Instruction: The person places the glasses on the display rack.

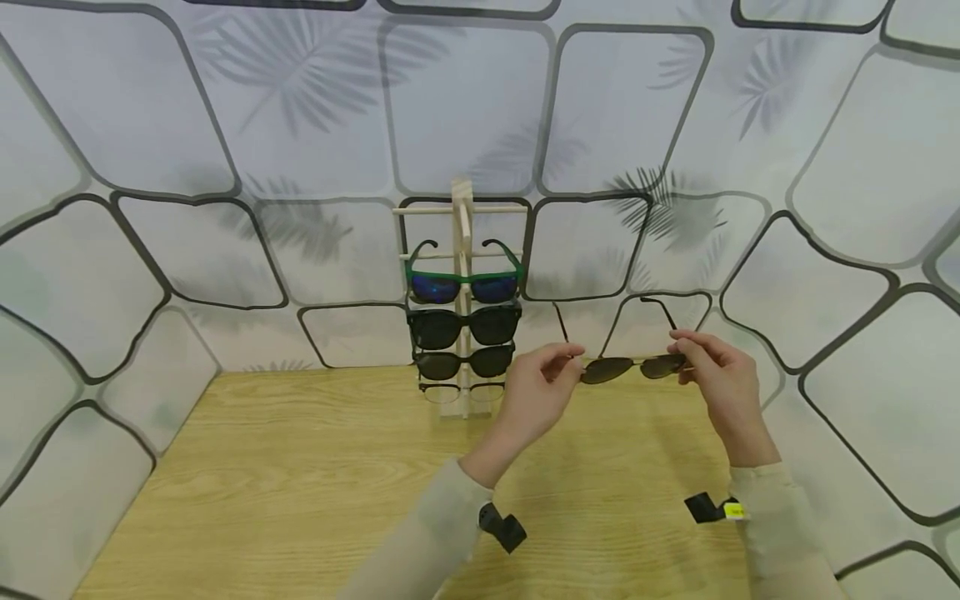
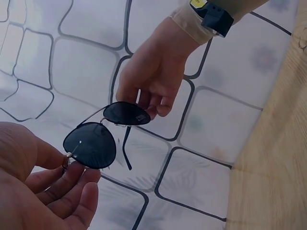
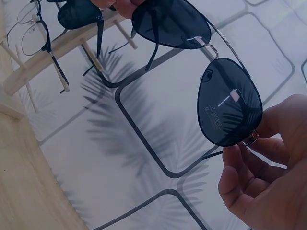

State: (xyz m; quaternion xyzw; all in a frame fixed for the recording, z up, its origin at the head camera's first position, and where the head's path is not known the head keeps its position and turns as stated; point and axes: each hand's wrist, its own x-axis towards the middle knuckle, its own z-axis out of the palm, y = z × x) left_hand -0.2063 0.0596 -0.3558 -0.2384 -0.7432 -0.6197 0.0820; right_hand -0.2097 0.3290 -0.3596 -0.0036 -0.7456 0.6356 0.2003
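Note:
Both hands hold up a pair of dark-lensed aviator sunglasses [image 1: 607, 370] to the right of the wooden glasses stand [image 1: 462, 200]. At one hinge, the left hand [image 1: 540, 390] pinches the frame between thumb and fingers. The right hand [image 1: 718, 379] pinches the opposite hinge. Both temples are unfolded and point away toward the backdrop. Seen by the right wrist camera, a lens [image 3: 228, 110] carries small pale print, and the two lenses join at a thin metal bridge [image 3: 211, 49].
Stacked down the stand are green-framed sunglasses [image 1: 495, 289], black sunglasses [image 1: 491, 327], another dark pair [image 1: 491, 362] and clear-lensed glasses [image 1: 441, 394]. Bare wooden rungs [image 1: 498, 210] cross its top. The stand's base rests on a wooden tabletop [image 1: 300, 467], before a patterned backdrop [image 1: 330, 258].

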